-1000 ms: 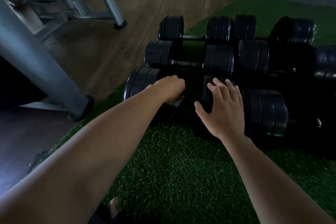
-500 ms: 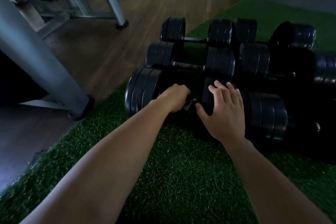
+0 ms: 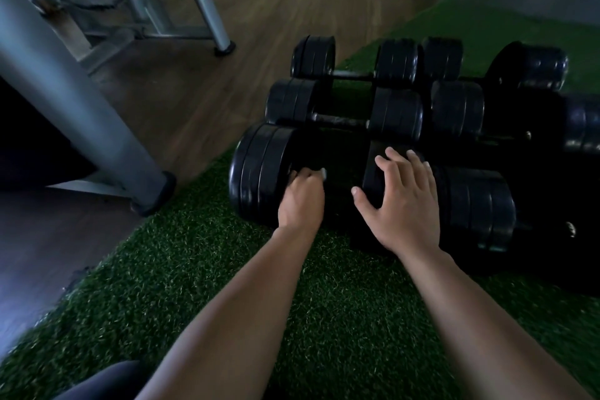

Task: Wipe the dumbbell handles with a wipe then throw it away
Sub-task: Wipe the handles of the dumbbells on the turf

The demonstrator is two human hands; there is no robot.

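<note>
The nearest black dumbbell lies on the turf, with its left plates (image 3: 259, 172) and right plates (image 3: 480, 204) visible. My left hand (image 3: 302, 198) is closed over its dark handle, right against the left plates. Only a pale sliver of the wipe (image 3: 323, 173) shows at my fingertips. My right hand (image 3: 402, 201) rests flat with fingers spread on the inner right plates and holds nothing. The handle itself is hidden in shadow under my left hand.
More black dumbbells lie in rows behind, one with a bare handle (image 3: 341, 120) and another further back (image 3: 354, 76), with others to the right (image 3: 457, 110). A grey machine leg (image 3: 97, 120) stands at the left on the wooden floor (image 3: 227, 75). Green turf (image 3: 324, 302) lies under my arms.
My left hand has slid a little to the left along the handle, toward the left plates, and the wipe is now mostly covered. My right hand stays on the right plates.
</note>
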